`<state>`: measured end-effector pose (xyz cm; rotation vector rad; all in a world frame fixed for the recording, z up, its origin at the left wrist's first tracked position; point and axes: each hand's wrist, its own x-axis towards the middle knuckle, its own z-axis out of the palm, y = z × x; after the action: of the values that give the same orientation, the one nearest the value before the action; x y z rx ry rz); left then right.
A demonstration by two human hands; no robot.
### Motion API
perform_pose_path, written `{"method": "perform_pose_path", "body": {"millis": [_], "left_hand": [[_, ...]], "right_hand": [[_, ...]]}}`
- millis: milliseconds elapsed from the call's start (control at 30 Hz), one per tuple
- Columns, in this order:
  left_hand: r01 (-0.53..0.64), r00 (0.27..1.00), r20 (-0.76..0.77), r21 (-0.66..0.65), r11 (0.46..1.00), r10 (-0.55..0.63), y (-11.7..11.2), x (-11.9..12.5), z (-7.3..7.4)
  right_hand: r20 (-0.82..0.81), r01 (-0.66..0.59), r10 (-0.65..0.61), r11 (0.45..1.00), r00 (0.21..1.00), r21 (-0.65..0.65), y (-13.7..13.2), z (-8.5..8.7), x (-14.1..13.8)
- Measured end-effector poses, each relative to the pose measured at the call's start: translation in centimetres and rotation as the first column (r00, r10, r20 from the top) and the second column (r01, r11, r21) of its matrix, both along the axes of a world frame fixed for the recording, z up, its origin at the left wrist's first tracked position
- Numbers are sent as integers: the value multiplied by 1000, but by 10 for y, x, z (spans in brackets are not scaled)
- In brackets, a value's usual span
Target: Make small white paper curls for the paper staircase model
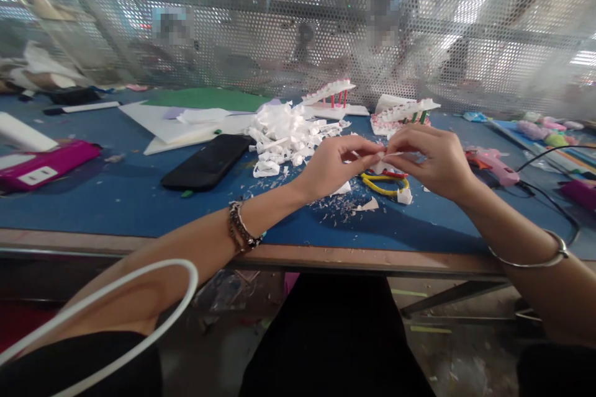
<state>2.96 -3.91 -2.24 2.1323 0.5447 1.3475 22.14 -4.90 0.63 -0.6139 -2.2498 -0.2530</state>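
Observation:
Both hands meet over the blue table, fingertips almost touching. Between them is a small piece of white paper [380, 165], pinched by my left hand [342, 161] on one side and by my right hand [431, 158] on the other. Fingers cover part of the paper. Just below lie yellow-handled scissors [386, 186], whose blades I cannot see. White paper scraps [367, 205] and fine shreds are scattered under the hands. To the left of my left hand rises a heap of curled white paper pieces [284, 133].
Behind the hands stand two small white models [333, 99] on coloured posts. A black phone [209, 161], green sheet [209, 99] and magenta packet [51, 164] lie leftward. At right are a pink glue gun [500, 164] and black cable [554, 211]. A perforated metal screen [298, 25] closes the back.

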Motion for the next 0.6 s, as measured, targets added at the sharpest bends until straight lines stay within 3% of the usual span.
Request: {"method": "perform_pose_path", "body": {"millis": [133, 300, 600], "left_hand": [[20, 1000, -1, 128, 992, -20, -6, 0, 3], [-10, 1000, 22, 213, 977, 5, -8, 0, 6], [88, 987, 141, -41, 995, -81, -11, 1, 9]], "right_hand": [[-137, -3, -7, 998, 991, -69, -3, -4, -4], [-289, -105, 45, 975, 956, -195, -5, -7, -7], [-393, -210, 67, 920, 917, -332, -4, -5, -8]]}}
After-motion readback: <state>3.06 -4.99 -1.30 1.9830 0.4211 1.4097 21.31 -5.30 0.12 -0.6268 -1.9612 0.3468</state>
